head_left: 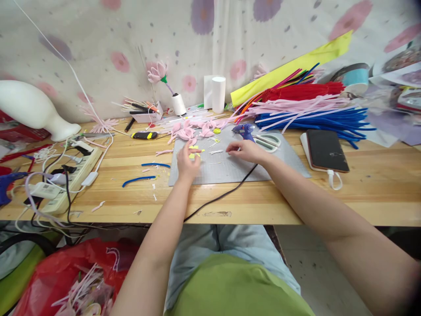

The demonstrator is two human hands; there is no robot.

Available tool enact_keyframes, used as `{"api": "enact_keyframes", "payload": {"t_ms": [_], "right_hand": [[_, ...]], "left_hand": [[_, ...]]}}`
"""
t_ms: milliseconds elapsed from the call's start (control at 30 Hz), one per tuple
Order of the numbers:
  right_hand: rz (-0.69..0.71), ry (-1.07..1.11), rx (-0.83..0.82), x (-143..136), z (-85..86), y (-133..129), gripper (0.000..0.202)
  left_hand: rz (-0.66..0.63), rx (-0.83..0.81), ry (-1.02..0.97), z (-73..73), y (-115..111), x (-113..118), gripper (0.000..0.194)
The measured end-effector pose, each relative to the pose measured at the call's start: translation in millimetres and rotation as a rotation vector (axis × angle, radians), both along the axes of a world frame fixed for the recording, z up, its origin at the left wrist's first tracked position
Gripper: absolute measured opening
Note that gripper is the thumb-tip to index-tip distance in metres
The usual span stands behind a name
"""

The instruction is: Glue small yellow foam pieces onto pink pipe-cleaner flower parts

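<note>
Left hand (188,164): lying near yellow pieces (192,155), 1 o'clock; grip unclear.
Right hand (245,151): narrowing its fingertips, contents unclear.
Glue gun (244,129): lying at right hand's 12 o'clock; best avoiding its nozzle (233,130).

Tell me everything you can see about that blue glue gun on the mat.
The glue gun is dark blue with paler markings on its body, and it looks like hard plastic. It lies on the far part of the grey mat, its narrower end seemingly pointing left. It sits just beyond the right hand, which hides its lower part, so whether the two touch can't be told.
</note>
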State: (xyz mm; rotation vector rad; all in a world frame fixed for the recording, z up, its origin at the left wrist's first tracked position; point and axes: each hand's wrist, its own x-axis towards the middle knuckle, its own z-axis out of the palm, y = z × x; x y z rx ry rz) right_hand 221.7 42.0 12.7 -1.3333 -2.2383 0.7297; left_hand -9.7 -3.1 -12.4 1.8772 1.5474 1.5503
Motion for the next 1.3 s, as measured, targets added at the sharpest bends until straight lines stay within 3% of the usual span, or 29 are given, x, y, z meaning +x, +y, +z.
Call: {"api": "enact_keyframes", "payload": {"t_ms": [133,267,367,467,533,700,867,1300], "right_hand": [[-0.106,0.046,0.061,-16.0,-6.8,12.3,0.022],[-0.159,0.094,0.108,-30.8,-17.3,18.8,0.028],[-0.176,0.102,0.136,-37.2,-24.4,16.9,0.030],[-0.139,0.093,0.165,-39.5,-30.3,13.2,0.031],[-0.110,0.074,0.202,-39.6,-33.2,11.3,0.031],[-0.093,0.034,0.267,-40.0,-37.1,9.5,0.034],[-0.062,0.003,0.279,-42.8,-38.3,10.7,0.033],[-0.043,-0.038,0.289,-46.0,-35.2,8.7,0.031]], "left_hand": [[0.281,-0.010,-0.242,-4.6,9.8,-24.3,0.032],[0.355,-0.018,-0.244,-8.5,13.8,-32.6,0.027],[0.314,-0.032,-0.023,-6.7,12.4,-20.4,0.032],[0.173,-0.069,0.237,-0.7,12.7,-0.1,0.047],[0.075,-0.143,0.403,5.1,15.4,12.3,0.047],[-0.032,-0.291,0.621,18.9,29.8,27.7,0.051],[-0.086,-0.301,0.723,21.8,38.7,30.0,0.054],[-0.030,-0.309,0.731,18.3,37.4,32.9,0.055]]}}
